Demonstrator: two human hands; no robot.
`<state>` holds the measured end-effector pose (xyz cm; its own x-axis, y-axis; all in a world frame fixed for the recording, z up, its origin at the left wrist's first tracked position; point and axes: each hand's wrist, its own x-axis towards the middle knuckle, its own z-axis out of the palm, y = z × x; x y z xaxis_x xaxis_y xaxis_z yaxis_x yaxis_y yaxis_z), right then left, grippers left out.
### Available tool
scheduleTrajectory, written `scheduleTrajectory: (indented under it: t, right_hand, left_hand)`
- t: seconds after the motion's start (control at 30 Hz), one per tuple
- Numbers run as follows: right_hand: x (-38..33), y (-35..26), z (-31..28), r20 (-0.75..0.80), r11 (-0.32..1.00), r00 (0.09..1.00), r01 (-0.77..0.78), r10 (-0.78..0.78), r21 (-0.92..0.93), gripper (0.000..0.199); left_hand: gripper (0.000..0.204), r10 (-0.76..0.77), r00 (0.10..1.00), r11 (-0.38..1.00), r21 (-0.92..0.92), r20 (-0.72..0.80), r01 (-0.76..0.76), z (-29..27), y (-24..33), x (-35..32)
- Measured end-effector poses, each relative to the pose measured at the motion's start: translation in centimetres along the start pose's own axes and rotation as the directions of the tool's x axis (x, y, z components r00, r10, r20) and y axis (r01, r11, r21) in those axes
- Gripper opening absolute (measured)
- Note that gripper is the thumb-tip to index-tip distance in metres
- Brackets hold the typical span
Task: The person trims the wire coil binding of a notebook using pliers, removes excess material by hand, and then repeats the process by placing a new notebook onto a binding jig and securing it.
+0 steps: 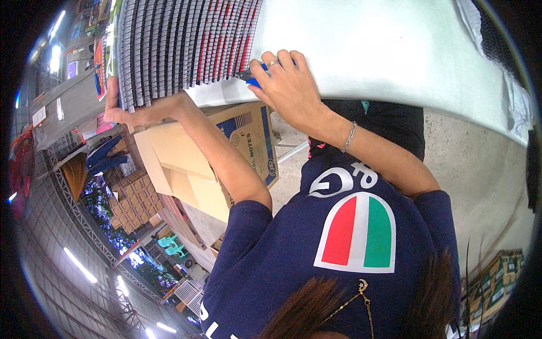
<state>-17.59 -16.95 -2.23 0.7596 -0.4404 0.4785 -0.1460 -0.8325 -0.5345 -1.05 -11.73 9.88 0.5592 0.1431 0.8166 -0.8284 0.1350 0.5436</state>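
Observation:
A long row of spiral-bound notebooks (169, 45) stands packed together at the upper left of the white-covered table. Their black coils form bands between pale strips, with red showing toward the right side. My left hand (132, 114) is wrapped about the near left corner of the row, thumb up along its end; some fingers are hidden. My right hand (289, 85) is closed around small blue-handled cutting pliers (254, 82). The dark jaws meet the near right corner of the row, at the coil ends. The exact contact is too small to tell.
White sheeting covers the table (361, 51), whose near edge curves past my waist. Below the row stands an open cardboard carton (192, 164). Stacked brown boxes (135, 201) and green plastic chairs (171, 246) are farther left. More cartons (497, 282) stand at the lower right.

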Motion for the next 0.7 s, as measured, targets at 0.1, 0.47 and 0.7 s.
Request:
scheduleTrajectory:
  t: [0.1, 0.47, 0.7]
  right_hand:
    - [0.08, 0.1, -0.03, 0.018, 1.0, 1.0, 0.014, -0.014, 0.024, 0.037]
    - [0.37, -0.18, 0.38, -0.024, 0.999, 0.999, 0.039, -0.039, -0.001, 0.033]
    - [0.51, 0.03, 0.43, -0.003, 0.998, 0.999, 0.041, -0.041, 0.038, 0.031]
  left_hand:
    - [0.063, -0.012, 1.0, 1.0, 0.016, 0.015, 0.012, -0.03, 0.2, -0.15]
    - [0.062, 0.037, 0.998, 0.997, 0.066, 0.059, -0.041, -0.76, -0.37, 0.17]
    - [0.061, -0.003, 1.0, 1.0, 0.0, 0.029, 0.003, -0.19, 0.0, -0.17]
